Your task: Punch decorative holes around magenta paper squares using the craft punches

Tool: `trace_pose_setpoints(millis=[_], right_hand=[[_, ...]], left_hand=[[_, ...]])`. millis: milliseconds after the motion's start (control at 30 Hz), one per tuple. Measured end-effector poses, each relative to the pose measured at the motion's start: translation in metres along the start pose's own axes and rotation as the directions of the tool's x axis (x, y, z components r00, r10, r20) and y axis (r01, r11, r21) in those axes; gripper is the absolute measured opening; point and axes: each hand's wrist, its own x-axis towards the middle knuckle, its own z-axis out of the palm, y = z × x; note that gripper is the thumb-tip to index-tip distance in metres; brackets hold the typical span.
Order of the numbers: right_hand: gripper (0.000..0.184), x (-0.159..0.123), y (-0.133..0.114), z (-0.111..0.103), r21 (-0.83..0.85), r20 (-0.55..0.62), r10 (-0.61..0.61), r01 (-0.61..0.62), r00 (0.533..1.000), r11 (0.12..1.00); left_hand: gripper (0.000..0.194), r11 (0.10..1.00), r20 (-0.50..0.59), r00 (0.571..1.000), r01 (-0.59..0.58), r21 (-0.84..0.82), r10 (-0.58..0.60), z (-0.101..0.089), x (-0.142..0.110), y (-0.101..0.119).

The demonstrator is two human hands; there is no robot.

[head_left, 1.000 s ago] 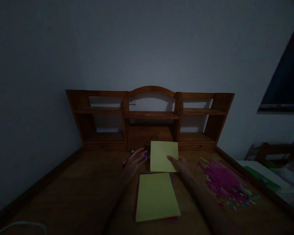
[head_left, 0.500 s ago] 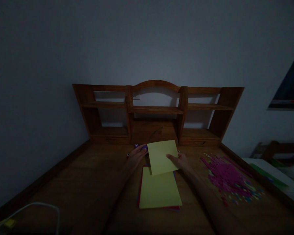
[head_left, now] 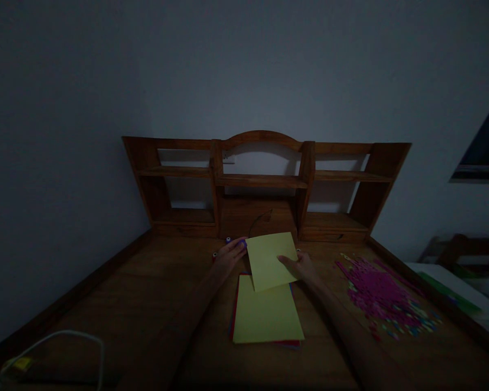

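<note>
In the head view my right hand (head_left: 303, 267) pinches a yellow paper sheet (head_left: 271, 260) by its right side, thumb on top. The sheet is raised and tilted above a stack of square papers (head_left: 269, 315), yellow on top with red and blue edges peeking out. My left hand (head_left: 229, 256) is closed around a small purple object (head_left: 242, 244) at the sheet's upper left edge. Its kind is too dark to make out, and the sheet may hide part of it. Small items with pale round ends (head_left: 228, 240) lie beside my left fingers.
A wooden shelf unit (head_left: 263, 182) stands along the back of the desk (head_left: 146, 304). To the right lies a heap of pink strips and bits (head_left: 377, 290), with multicoloured pieces at its edge. A white cable (head_left: 71, 332) and a yellow item (head_left: 22, 364) lie front left.
The view has shifted slightly. Both hands keep their hold on the sheet and the purple object, with almost no movement relative to the desk.
</note>
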Motion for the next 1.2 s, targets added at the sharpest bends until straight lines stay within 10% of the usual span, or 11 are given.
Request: trace_pose_setpoints(millis=[1200], right_hand=[[0.043, 0.0030, 0.0028, -0.0075, -0.197, 0.125, -0.119, 0.142, 0.985, 0.970]], left_hand=[[0.051, 0.911, 0.155, 0.986, -0.006, 0.413, -0.064, 0.0027, -0.0048, -0.0002]])
